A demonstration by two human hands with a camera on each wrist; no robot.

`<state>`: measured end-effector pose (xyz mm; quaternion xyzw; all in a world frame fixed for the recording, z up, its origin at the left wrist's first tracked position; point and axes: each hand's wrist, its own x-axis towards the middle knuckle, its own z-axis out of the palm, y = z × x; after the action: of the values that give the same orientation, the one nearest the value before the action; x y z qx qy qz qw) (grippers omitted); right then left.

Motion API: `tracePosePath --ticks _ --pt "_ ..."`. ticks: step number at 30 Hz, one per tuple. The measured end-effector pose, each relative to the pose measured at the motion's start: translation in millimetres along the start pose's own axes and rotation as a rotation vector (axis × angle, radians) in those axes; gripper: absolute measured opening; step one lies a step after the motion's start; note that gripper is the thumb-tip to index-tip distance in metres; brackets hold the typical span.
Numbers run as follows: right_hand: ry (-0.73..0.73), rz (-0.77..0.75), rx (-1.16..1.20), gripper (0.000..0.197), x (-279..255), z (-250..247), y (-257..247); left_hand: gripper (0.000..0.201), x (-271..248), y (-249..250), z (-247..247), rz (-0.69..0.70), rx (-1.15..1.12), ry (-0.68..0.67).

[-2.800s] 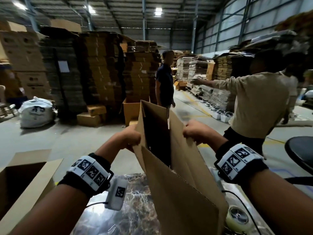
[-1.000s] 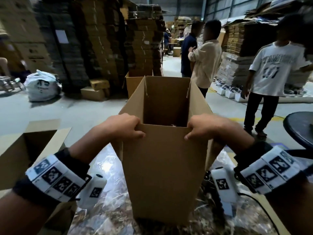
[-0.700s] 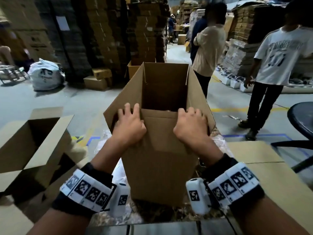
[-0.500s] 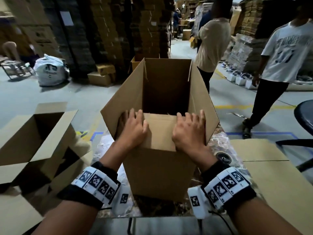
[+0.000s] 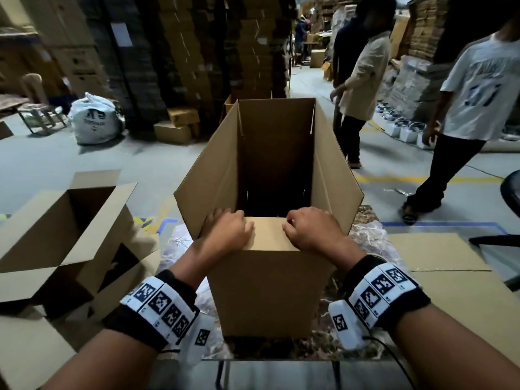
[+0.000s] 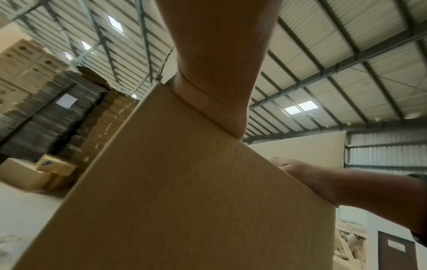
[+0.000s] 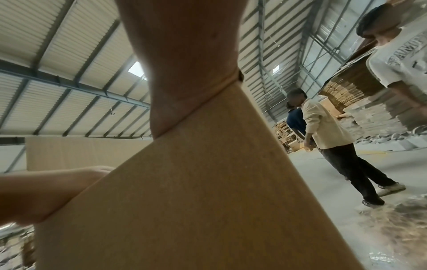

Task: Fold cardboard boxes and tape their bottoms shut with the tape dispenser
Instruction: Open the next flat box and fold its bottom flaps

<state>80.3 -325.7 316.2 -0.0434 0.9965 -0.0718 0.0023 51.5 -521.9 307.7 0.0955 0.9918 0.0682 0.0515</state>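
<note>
A tall brown cardboard box (image 5: 267,291) stands upright on the table (image 5: 368,237), its upper end open. Its near flap (image 5: 267,232) is folded inward and lies level. My left hand (image 5: 228,230) and right hand (image 5: 309,229) rest on that flap side by side, fingers curled over its far edge into the box. The side flaps splay outward and the far flap stands up. In the wrist views the heel of each hand (image 6: 215,73) (image 7: 184,64) sits on the box's top edge, with the fingers hidden behind the cardboard (image 6: 184,201) (image 7: 196,201). No tape dispenser is in view.
Another opened box (image 5: 64,220) lies at my left. Flat cardboard sheets (image 5: 439,257) lie at the right, with a black chair (image 5: 510,192) beyond. Two people (image 5: 363,80) (image 5: 472,102) walk past on the right. High cardboard stacks and a white sack (image 5: 95,119) stand behind.
The flat box was opened up and stood on the table. Both hands pushed the near flap inward and down; their fingers, flat half a second ago, now curl over its edge.
</note>
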Motion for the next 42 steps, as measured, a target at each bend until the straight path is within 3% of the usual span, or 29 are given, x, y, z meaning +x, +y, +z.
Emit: tracePosePath --ticks 2,8,13,17,25,30,36,42 --pt "0.01 0.007 0.016 0.034 -0.6 0.5 5.1 0.041 -2.2 4.4 -4.9 0.021 0.024 0.017" --pt "0.023 -0.002 -0.003 0.038 -6.4 -7.3 14.1 0.05 -23.5 21.7 -66.1 0.186 0.433 0.151" --pt "0.021 0.023 -0.039 0.036 -9.6 -23.9 12.0 0.058 -25.8 30.3 -129.3 0.256 0.559 0.117" --pt "-0.019 0.041 -0.012 0.055 -2.3 -61.2 -7.1 0.057 5.8 38.1 -168.1 0.307 0.422 0.013" --pt "-0.038 -0.017 -0.083 0.062 42.3 -154.0 -33.0 0.054 98.4 19.2 -203.0 0.285 0.302 -0.042" --pt "-0.09 -0.013 -0.119 0.063 103.6 -200.7 -35.7 0.055 157.9 -4.1 -215.0 0.268 0.158 -0.056" --pt "-0.046 0.136 0.063 0.06 193.3 -198.4 -29.9 0.06 222.5 -19.8 -222.5 0.292 0.018 0.043" --pt "0.038 0.247 0.103 0.078 266.9 -166.7 -6.4 0.078 269.2 -20.9 -213.4 0.225 -0.186 0.119"
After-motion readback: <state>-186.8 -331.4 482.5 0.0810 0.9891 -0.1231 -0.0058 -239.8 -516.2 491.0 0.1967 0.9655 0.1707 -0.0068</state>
